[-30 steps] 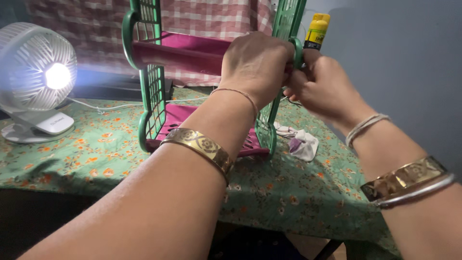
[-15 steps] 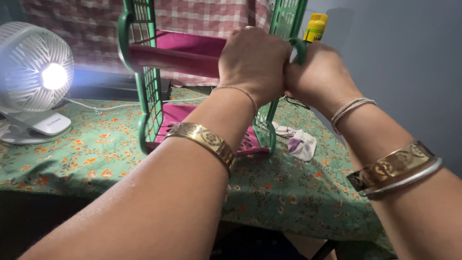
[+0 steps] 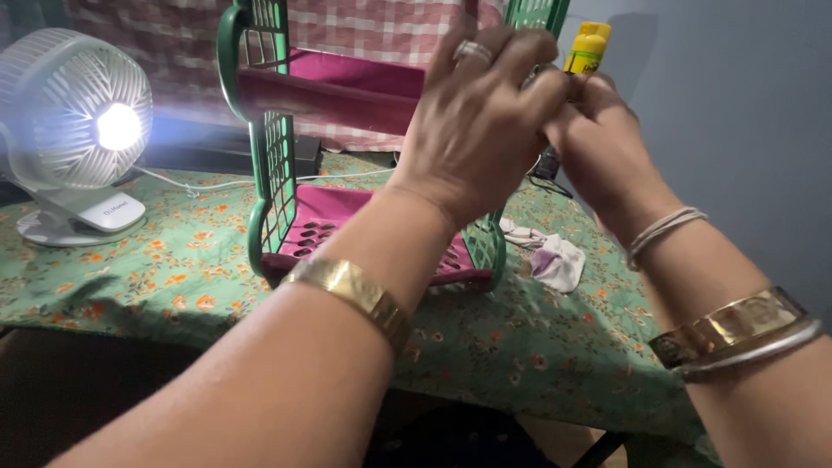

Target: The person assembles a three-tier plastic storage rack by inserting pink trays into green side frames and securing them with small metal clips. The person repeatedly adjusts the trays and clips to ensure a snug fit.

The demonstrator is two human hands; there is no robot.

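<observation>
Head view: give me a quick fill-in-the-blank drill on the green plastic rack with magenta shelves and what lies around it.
1. The green plastic rack with magenta shelves stands on a floral ____ tablecloth.
2. The white table fan with a glowing centre stands to the ____ of the rack in the picture.
3. The left hand and right hand meet at the rack's ____ side panel in the picture.
4. The bottle behind the hands is ____.

Missing words: green; left; right; yellow

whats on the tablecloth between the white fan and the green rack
Nothing stands there: the head view shows bare floral tablecloth between the fan and the rack, with only a white cord trailing behind.
</observation>
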